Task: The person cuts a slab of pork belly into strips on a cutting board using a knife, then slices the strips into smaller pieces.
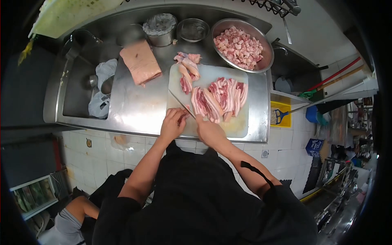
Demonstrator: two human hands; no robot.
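Note:
In my right hand (209, 131) is the handle of a kitchen knife (179, 100), its blade slanting up and left across the cutting board (232, 130). Beside the blade, the curled fingers of my left hand (173, 122) press on a small piece of pork (182, 119) at the board's lower left. Partly hidden by the fingers, that piece shows only in part. Sliced pork belly strips (207, 104) lie just right of the knife, with more strips (228, 94) behind them. Several trimmed pieces (190, 67) rest at the board's top left corner.
A large pork slab (141, 61) lies on the steel counter (136, 116). Behind stand a steel bowl of diced pork (241, 47), a pot (160, 30) and a smaller bowl (193, 30). The sink (73, 94) at left holds plastic bags (100, 104). Another person (75, 216) is at lower left.

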